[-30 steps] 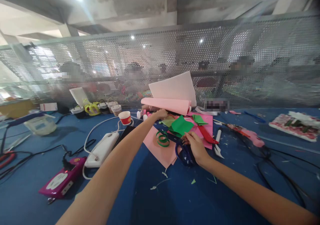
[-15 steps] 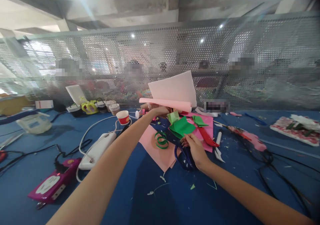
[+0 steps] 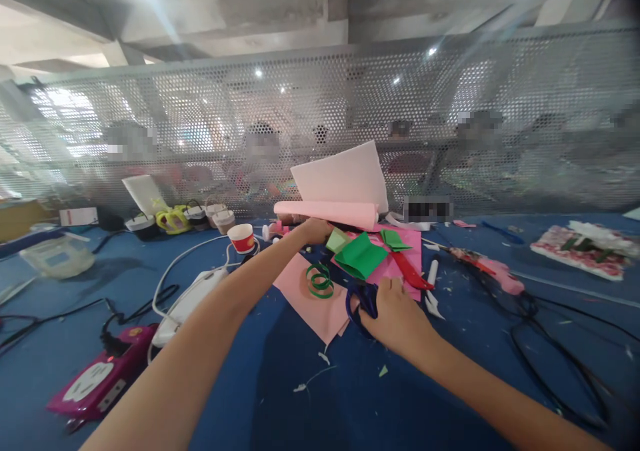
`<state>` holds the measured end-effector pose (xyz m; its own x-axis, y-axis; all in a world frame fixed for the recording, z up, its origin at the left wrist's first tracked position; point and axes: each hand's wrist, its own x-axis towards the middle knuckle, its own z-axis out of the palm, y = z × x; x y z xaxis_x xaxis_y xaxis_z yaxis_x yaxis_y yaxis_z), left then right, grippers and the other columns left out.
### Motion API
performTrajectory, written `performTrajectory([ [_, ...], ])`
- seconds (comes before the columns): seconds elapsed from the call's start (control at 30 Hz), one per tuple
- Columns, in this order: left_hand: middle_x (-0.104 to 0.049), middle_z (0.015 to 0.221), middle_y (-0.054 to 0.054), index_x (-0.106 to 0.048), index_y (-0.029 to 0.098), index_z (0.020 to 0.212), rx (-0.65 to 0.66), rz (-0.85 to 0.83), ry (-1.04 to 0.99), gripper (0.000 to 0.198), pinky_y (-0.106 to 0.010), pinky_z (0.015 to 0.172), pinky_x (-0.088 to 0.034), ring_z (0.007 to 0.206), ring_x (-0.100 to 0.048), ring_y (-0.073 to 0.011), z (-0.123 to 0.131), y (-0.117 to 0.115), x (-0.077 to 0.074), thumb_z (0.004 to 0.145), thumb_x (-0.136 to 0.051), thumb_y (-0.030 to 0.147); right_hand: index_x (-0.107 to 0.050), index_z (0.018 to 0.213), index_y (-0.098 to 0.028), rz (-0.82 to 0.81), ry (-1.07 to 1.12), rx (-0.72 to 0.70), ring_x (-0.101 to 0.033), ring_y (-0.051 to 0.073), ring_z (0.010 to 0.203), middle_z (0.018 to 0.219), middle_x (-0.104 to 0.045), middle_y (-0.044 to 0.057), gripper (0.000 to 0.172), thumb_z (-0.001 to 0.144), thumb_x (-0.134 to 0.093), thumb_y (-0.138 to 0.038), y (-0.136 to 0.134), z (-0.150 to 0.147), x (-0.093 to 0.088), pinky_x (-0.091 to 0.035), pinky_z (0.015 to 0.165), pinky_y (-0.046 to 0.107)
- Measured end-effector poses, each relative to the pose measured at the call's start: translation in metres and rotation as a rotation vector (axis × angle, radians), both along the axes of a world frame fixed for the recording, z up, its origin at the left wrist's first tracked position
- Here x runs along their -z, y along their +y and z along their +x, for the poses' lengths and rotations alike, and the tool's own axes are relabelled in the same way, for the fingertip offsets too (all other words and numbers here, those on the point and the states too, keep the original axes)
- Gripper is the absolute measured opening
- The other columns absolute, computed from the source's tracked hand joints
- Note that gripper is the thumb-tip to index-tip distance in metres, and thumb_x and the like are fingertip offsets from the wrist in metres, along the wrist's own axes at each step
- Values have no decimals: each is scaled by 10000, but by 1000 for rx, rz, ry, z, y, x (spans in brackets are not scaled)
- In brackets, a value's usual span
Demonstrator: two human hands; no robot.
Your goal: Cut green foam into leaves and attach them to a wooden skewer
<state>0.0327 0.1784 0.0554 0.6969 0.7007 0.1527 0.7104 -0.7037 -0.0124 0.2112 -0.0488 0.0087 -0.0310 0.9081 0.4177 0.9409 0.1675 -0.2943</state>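
Observation:
My left hand [image 3: 311,229] reaches far forward and is closed on the edge of a rolled pink sheet [image 3: 327,213], with a white sheet [image 3: 345,177] standing up behind it. My right hand [image 3: 395,316] lies nearer to me, with its fingers curled on the dark blue handles of a pair of scissors [image 3: 361,300]. Just beyond the scissors lie folded green paper pieces [image 3: 359,256], a coil of green strip [image 3: 319,281] and flat pink sheets [image 3: 313,299] on the blue table [image 3: 280,397].
A red paper cup [image 3: 241,237], a white power strip [image 3: 189,297] with cables and a magenta device [image 3: 95,387] lie to the left. A red cutter [image 3: 413,272], a pink glue gun [image 3: 487,271] and black cables [image 3: 555,351] lie to the right. A perforated metal screen [image 3: 450,117] closes the far edge, people behind it.
My right hand has slid back from the green paper towards me and closed over the scissors' handles. My left hand stays at the pink roll.

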Motion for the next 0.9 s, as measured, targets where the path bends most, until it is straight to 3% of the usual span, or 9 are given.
performTrajectory([
  [0.1,-675,819,-117,-661,147,693,22,54,18,76,-512,1005,-308,1018,-554,-306,-1,-2,-20,700,-618,85,-467,704,-219,-148,148,-15,-588,267,647,769,-607,134,281,599,-684,-364,4,5,-2,-380,524,333],
  [0.23,-672,816,-161,-639,128,646,13,126,-66,97,-544,1033,-202,1122,-468,-352,2,-17,-52,664,-559,77,-361,580,-257,-299,385,-70,-544,226,493,477,-497,3,388,467,-732,-257,12,3,-10,-302,460,298],
  [0.37,-695,870,-112,-667,121,744,1,68,-180,162,-442,965,-364,1011,-570,-269,6,-44,-72,727,-506,115,-301,532,-272,-370,468,-81,-470,175,393,352,-367,-79,471,369,-716,-119,13,1,-17,-266,427,278],
  [0.43,-707,927,-99,-664,112,847,15,-1,-238,243,-343,873,-453,920,-625,-194,7,-61,-73,790,-428,106,-296,491,-267,-388,494,-105,-414,136,344,325,-347,-89,448,375,-697,-106,11,3,-19,-233,398,263],
  [0.5,-682,1087,-117,-622,105,979,48,-108,-355,289,-286,839,-487,961,-638,-156,6,-78,-68,854,-361,110,-316,426,-254,-429,523,-138,-371,110,313,303,-347,-84,395,386,-670,-84,11,7,-22,-197,371,251],
  [0.6,-591,1273,-142,-558,123,1067,112,-564,-795,268,-304,917,-487,1087,-614,-159,1,-101,-55,891,-357,105,-361,340,-228,-521,586,-207,-324,80,293,284,-358,-68,330,422,-634,-62,10,16,-24,-151,351,237],
  [0.7,-604,1254,-139,-543,138,1076,110,-746,-925,275,-331,973,-473,1096,-617,-156,-7,-115,-43,907,-334,79,-397,349,-215,-638,705,-253,-305,67,301,298,-371,-63,307,474,-646,-87,8,27,-24,-143,341,219],
  [0.8,-659,1143,-160,-571,113,1041,109,-887,-1067,229,-347,1009,-455,1070,-636,-177,-14,-116,-32,908,-386,97,-505,479,-202,-767,889,-295,-400,87,360,409,-482,-29,191,594,-657,-221,6,39,-23,-259,352,208],
  [0.9,-705,1009,-155,-620,82,965,126,-981,-1197,144,-367,1021,-441,1033,-657,-210,-19,-112,-26,852,-535,107,-582,649,-178,-856,1070,-376,-502,99,476,570,-569,9,146,681,-631,-312,4,48,-23,-409,461,223],
])
